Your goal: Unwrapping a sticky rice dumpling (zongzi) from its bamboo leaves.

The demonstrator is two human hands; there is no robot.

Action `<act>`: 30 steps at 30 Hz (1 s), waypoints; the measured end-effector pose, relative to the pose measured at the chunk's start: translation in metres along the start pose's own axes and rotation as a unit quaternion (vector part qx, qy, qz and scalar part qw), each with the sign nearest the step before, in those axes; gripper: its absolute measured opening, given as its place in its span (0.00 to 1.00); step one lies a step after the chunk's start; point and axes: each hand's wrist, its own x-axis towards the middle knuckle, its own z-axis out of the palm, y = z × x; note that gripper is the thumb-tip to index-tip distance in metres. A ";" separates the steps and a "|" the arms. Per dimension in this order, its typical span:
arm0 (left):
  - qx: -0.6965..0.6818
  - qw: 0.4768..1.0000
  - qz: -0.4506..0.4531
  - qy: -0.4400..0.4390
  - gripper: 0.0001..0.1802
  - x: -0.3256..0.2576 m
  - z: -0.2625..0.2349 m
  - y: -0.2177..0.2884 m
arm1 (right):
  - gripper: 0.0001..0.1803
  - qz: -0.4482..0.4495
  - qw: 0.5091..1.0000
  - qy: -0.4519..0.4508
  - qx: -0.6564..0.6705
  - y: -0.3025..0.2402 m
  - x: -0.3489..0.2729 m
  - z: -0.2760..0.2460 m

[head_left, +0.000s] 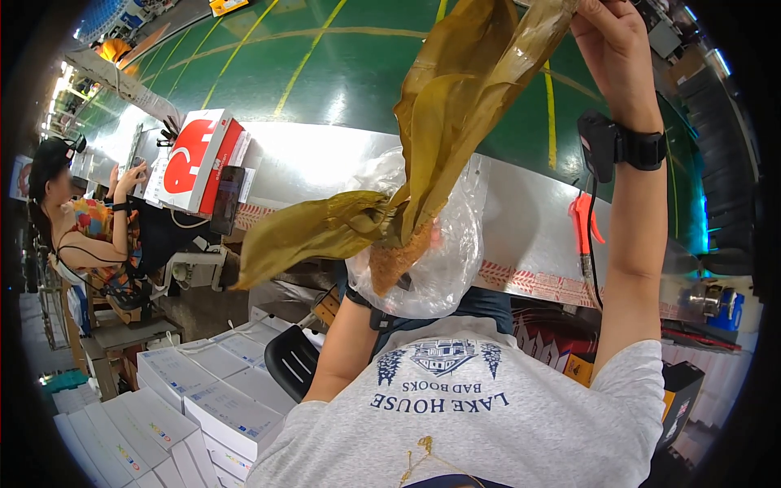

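My right hand (612,28) is raised at the upper right, its fingers pinched on the end of a long olive-brown leaf (455,122). The leaf hangs down to a brown, wedge-shaped rice dumpling (397,262), partly unwrapped. A second leaf flap (313,232) sticks out to the left. Around the dumpling's lower part is a crumpled clear plastic bag (455,276), held up over my lap. My left forearm (346,346) runs up behind the bag. Bag and dumpling mostly hide my left hand, which supports them from below; its fingers barely show through the plastic.
A green-topped workbench (325,77) with a metal edge lies ahead. On it are a red-and-white box (195,163), a phone (228,195) and red-handled pliers (584,220). At left, a co-worker (89,220) sits holding a phone. White cartons (236,398) are stacked at lower left.
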 end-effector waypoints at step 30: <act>-0.276 0.953 0.033 -0.122 0.25 0.005 -0.037 -0.005 | 0.07 0.067 0.997 -0.028 -0.039 0.015 0.014 0.006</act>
